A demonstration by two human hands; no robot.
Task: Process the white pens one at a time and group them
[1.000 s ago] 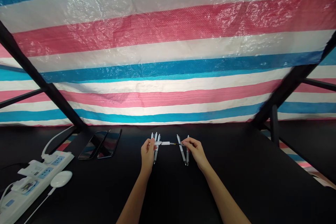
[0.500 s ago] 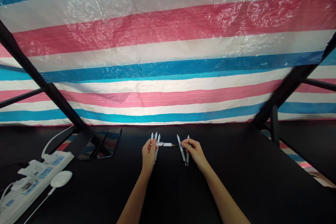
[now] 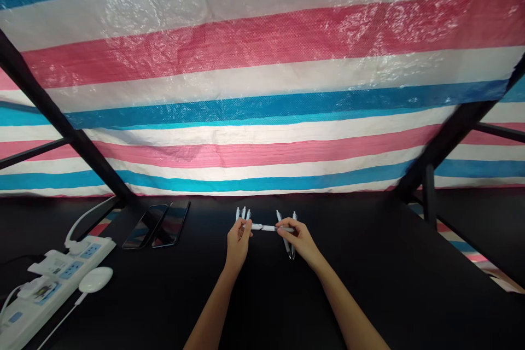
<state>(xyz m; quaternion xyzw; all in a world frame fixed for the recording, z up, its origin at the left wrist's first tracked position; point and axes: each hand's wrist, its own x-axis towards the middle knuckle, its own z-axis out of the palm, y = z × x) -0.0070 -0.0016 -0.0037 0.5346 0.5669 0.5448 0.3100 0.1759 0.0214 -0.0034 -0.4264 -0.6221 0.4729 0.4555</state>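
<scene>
My left hand (image 3: 238,241) and my right hand (image 3: 298,239) hold one white pen (image 3: 266,227) level between them, just above the black table (image 3: 369,284). The left hand pinches its left end, and the right hand pinches its right end. Both hands are closed. Three white pens (image 3: 243,213) lie side by side behind my left hand. Two more white pens (image 3: 286,217) lie under and behind my right hand, partly hidden by the fingers.
Two dark phones (image 3: 158,224) lie at the left of the table. A white power strip (image 3: 53,279) with plugs and a round white charger (image 3: 95,280) sits at the near left. A striped tarp (image 3: 262,93) hangs behind, crossed by black frame bars (image 3: 61,126).
My hands have come closer together. The pen's two halves, apart with a thin dark core showing between them, are now pushed together into one white pen.
</scene>
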